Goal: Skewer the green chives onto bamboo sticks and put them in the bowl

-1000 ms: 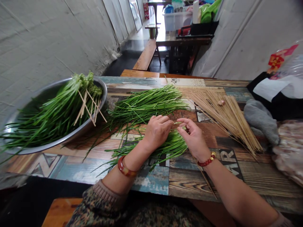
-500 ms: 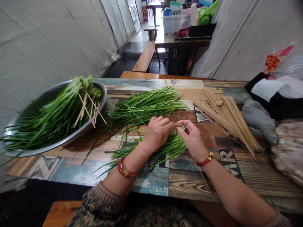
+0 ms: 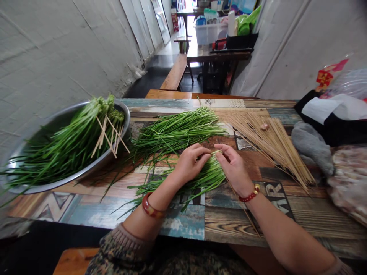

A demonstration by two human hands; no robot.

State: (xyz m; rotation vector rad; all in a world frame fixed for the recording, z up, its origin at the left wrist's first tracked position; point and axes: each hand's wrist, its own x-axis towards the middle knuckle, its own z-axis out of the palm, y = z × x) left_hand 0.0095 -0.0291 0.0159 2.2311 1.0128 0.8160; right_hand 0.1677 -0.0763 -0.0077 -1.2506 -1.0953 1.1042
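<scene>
A small bunch of garlic chives lies on the table under my hands, its pale ends pointing up and right. My right hand pinches those pale ends between thumb and fingers. A thin bamboo skewer slants from below this hand toward the front edge; its upper end is hidden. Beside the ends, my left hand is curled, thumb and forefinger close together; what they hold, if anything, is hidden. Behind lies a larger pile of garlic chives. To the right is a heap of bamboo skewers.
A metal basin at the left holds skewered garlic chives. A garlic clove rests on the skewers. At the right edge are a grey cloth-like bundle, a bag of pale pieces and a black box.
My left hand's fingers have drawn slightly back from the pale chive ends. My right hand stays on them. The view has tilted slightly.
</scene>
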